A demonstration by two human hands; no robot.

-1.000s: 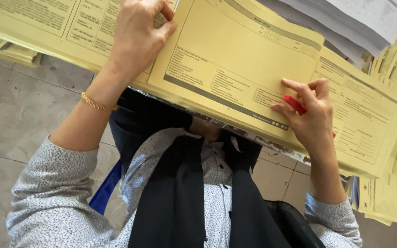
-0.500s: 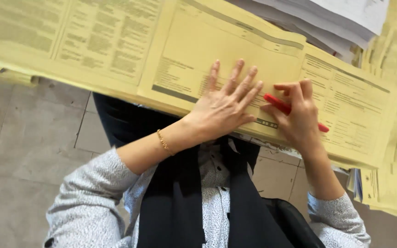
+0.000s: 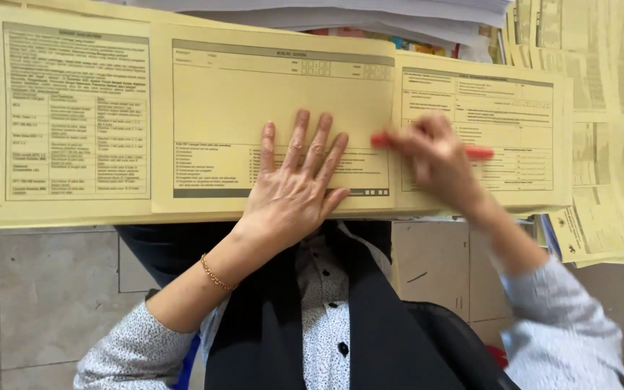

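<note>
The left hand (image 3: 294,184) lies flat on the yellow form (image 3: 240,94), fingers spread wide and palm down, pinning the sheet near its lower edge. Beside it the right hand (image 3: 435,155) is a blur, curled around a red pen (image 3: 479,152) held across the seam where this sheet meets the next yellow form (image 3: 521,108). I think it's a pinch grip, but the smear hides the fingertips.

How far along? The top form's big middle panel looks blank, no handwriting that I can make out, so I'd judge the filling-in barely begun, if begun at all. The pen tip sits at the sheet's right edge, level with the lines of small print in the lower part of the sheet.

Now the paper itself: the pinned form is a pale yellow rectangle, a grey header strip along its top, a row of small boxes beside it, a dark bar along the bottom. To its left, another yellow sheet (image 3: 74,108) crammed with a dense table of print. At the far right, more yellow leaflets (image 3: 601,217) hang off the edge, fanned and overlapping. Above everything, a stack of white papers (image 3: 341,11) overlaps the forms' top edges, with a sliver of something coloured peeping out beneath it.
</note>
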